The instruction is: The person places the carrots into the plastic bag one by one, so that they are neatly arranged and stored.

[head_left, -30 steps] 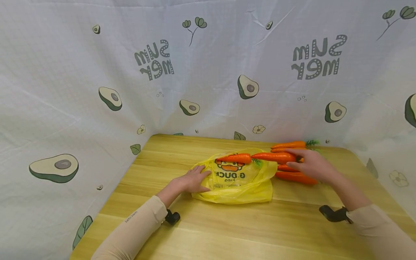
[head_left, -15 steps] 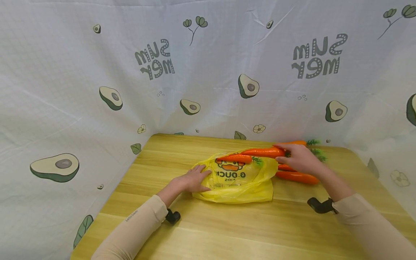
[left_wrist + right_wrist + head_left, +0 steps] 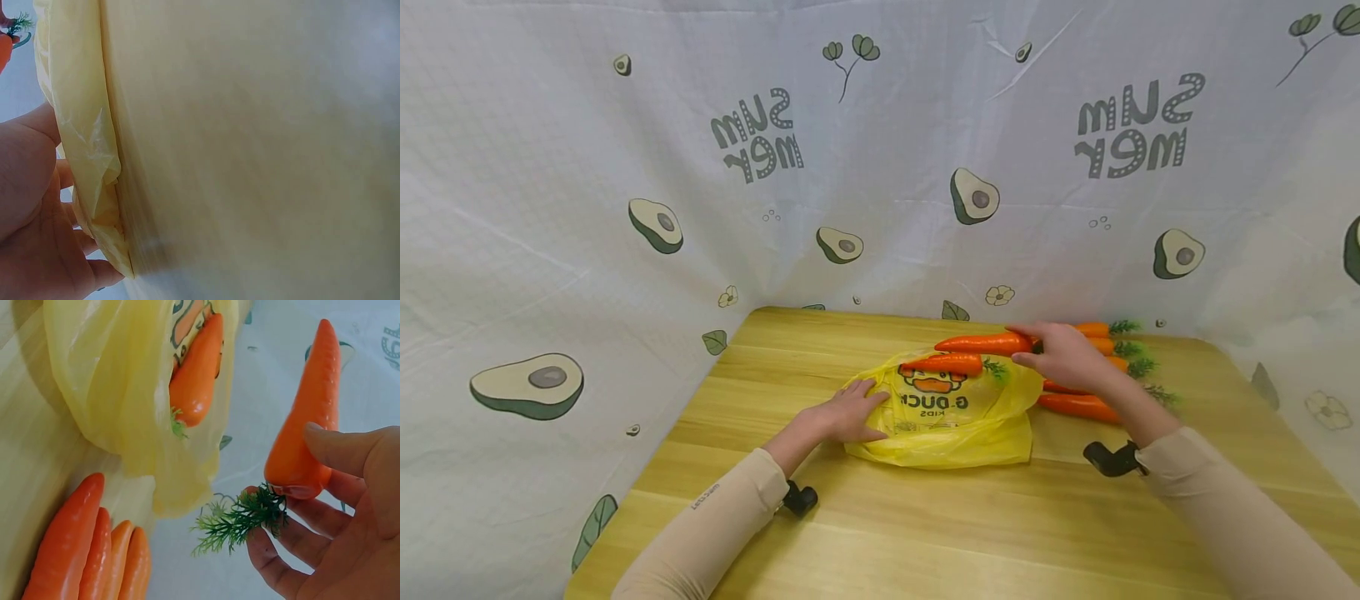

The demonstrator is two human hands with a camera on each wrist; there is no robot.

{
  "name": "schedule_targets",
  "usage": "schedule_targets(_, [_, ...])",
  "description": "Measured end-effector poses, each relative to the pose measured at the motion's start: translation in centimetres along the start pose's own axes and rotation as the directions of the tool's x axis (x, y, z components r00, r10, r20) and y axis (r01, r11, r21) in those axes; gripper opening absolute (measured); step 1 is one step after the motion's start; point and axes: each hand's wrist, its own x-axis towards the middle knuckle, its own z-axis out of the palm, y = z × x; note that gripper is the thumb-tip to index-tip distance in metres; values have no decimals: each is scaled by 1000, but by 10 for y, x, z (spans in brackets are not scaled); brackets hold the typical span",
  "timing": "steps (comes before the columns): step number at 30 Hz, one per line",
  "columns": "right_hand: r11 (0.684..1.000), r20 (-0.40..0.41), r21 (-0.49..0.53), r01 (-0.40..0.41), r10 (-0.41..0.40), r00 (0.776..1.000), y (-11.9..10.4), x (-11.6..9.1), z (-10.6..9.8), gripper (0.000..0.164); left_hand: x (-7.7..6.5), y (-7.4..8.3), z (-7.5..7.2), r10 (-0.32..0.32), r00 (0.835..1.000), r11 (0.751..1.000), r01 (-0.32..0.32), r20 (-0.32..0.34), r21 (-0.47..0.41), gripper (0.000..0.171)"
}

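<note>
A yellow plastic bag [image 3: 940, 454] with a printed duck lies flat on the table. My left hand [image 3: 848, 414] rests on its left side with fingers spread; in the left wrist view the fingertips lie along the edge of the bag [image 3: 78, 81]. One orange carrot [image 3: 943, 363] with a green top lies over the duck print, and the right wrist view shows it within the bag's opening. Just behind it, my right hand [image 3: 1063, 354] grips another carrot [image 3: 306, 419] near its leafy end, thumb on one side, tip pointing left.
Several more carrots [image 3: 1078, 407] lie side by side to the right of the bag, partly hidden by the right hand. The wooden table [image 3: 925, 533] meets a white curtain [image 3: 880, 167] with avocado prints at the back. A black wrist camera [image 3: 1111, 458] sits below the right wrist.
My right hand has carried its carrot left and slightly back, from the bag's right edge to above its rear edge. The left hand and the bag have stayed almost still.
</note>
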Motion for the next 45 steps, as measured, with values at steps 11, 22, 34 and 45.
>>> schedule_targets(11, [999,19,42,16,-16,1000,-10,16,10,55,-1,2,-1,-5,1000,1000,5,0,4,74])
schedule_targets(22, [1000,47,23,11,-12,999,-26,32,17,57,1,0,1,-7,1000,1000,7,-3,15,74])
schedule_targets(34, [999,66,24,30,-31,997,-38,48,33,53,0,0,0,-1,1000,1000,1,-3,17,74])
schedule_targets(45, [999,95,34,9,-13,995,-37,54,53,51,-1,1,0,2,1000,1000,-2,-14,5,73])
